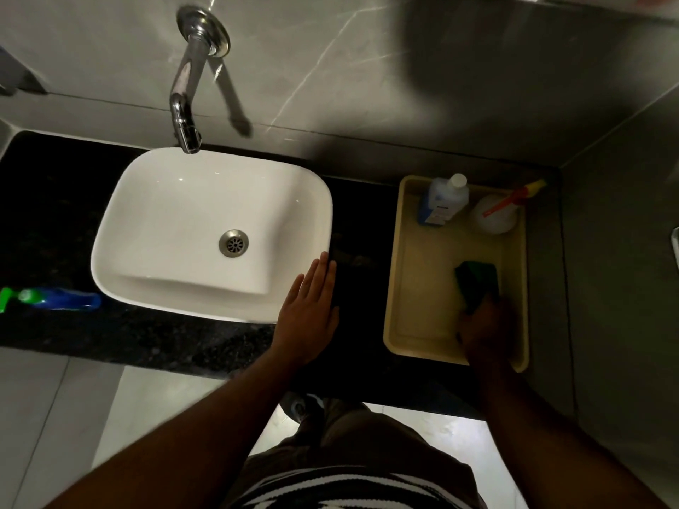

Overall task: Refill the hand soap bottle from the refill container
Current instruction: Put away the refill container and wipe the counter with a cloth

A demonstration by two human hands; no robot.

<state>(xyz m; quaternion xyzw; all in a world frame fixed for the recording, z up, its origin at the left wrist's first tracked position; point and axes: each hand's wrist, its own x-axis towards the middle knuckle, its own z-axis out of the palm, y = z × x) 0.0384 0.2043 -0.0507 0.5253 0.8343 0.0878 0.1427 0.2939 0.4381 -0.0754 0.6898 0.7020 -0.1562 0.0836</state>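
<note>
The left hand [308, 310] is lying flat on the dark table [183, 343], fingers straight and together, against the 4 o'clock edge of the white basin [147, 200] and holding nothing. The right hand [485, 328], deep in shadow, is reaching into the beige tray [415, 306] at the basin's 3 o'clock, its fingers curling round the near end of a dark green object [477, 281]. A blue bottle with a white cap [442, 200] is standing in the tray's 11 o'clock corner, a white bottle with a red-and-yellow nozzle [494, 214] just beside it at 1 o'clock, while a blue-and-green bottle [55, 299] is lying on the table at the basin's 8 o'clock.
</note>
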